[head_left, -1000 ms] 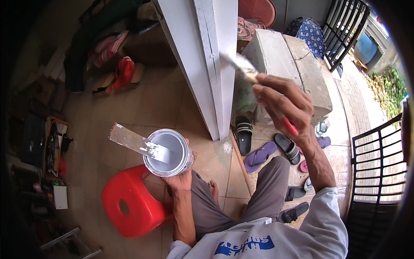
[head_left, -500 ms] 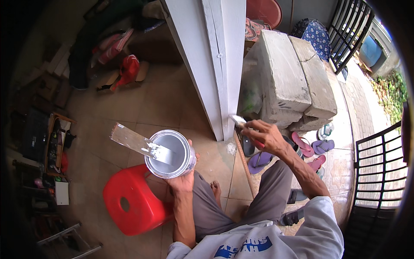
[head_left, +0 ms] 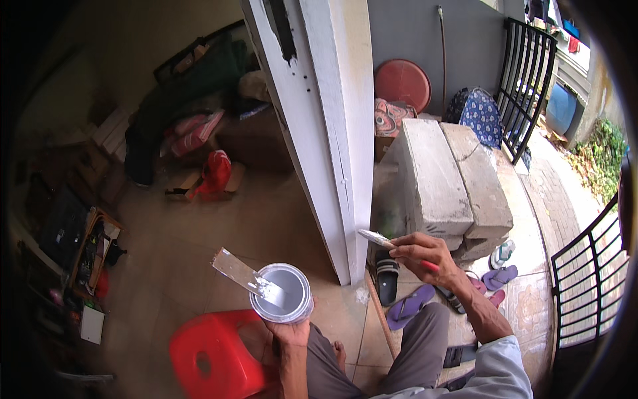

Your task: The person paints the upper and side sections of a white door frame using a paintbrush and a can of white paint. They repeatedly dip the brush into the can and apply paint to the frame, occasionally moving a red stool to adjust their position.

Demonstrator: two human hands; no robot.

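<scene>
My left hand [head_left: 292,332] holds a paint can [head_left: 307,307] from below and the side. Grey-white paint coats the inside of the can, and a flat paint-smeared stirring stick [head_left: 234,266] leans out over its rim toward the left. In my right hand [head_left: 428,258] is a paintbrush [head_left: 376,238] with a red handle end, gripped between curled fingers. Its whitish bristles point left and meet the right edge of a white-painted wooden door post [head_left: 352,146], low down near the floor. Whether the tip presses on the wood is hard to tell.
A red plastic stool [head_left: 216,352] stands at lower left. Concrete blocks [head_left: 435,179] are stacked right of the post. Several sandals, including a purple one [head_left: 409,307], lie on the tiles by my right knee. A black metal gate [head_left: 588,286] stands far right.
The view has tilted upward, so the scene sits lower in the picture and more of the post shows. The brush has moved slightly higher along the post. Both hands keep their holds.
</scene>
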